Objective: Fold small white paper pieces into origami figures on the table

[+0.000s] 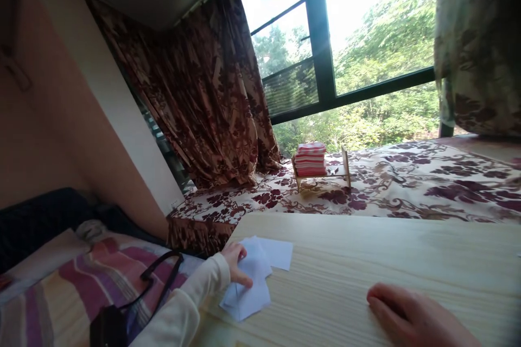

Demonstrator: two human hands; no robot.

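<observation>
Several loose sheets of white paper (255, 295) lie overlapping at the left end of the light wooden table (325, 282). My left hand (237, 265), in a pale long sleeve, is over these sheets with thumb and fingers spread apart. Its fingertips are at the paper, but no sheet is lifted. On the right part of the table rests my right hand (407, 312), fingers curled together, nothing visible in it and well apart from the paper.
Beyond the table, a small wooden stand (345, 168) bears a stack of pink-and-white striped cloths (310, 160) on the floral-covered window ledge (391, 184). To the left are a striped bed (81, 287) and a black strapped item (108, 325). Patterned curtains (211, 92) hang by the window.
</observation>
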